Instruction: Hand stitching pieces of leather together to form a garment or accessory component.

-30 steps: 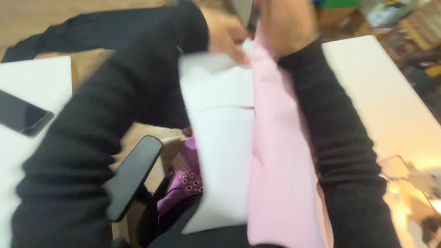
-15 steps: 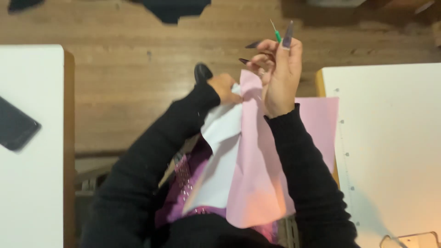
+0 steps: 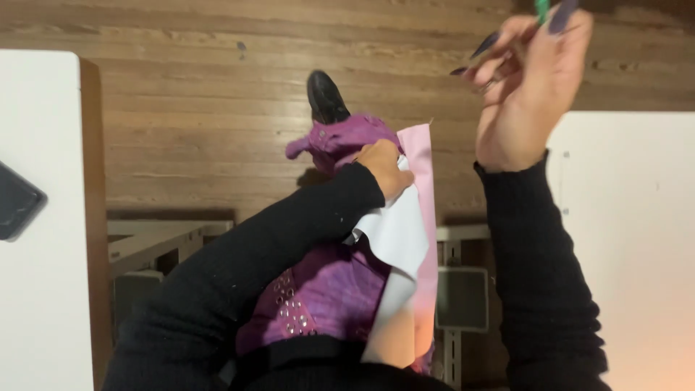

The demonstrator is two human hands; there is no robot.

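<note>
The right hand (image 3: pixel 525 94) reaches the top edge of the head view; its fingertips and the green item (image 3: pixel 541 9) it pinches are cut off there, so the item's kind cannot be told. The left hand (image 3: pixel 384 166) partly covers the pink fabric (image 3: pixel 422 217); its grip is hidden behind the fingers. The dark device (image 3: pixel 16 203) is cut by the left edge. The 2 white tables (image 3: pixel 630 239) run out of frame.

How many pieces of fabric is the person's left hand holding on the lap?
2: a white piece under the left hand, and a pink piece beside it toward the right hand. More layers may be hidden beneath.
</note>
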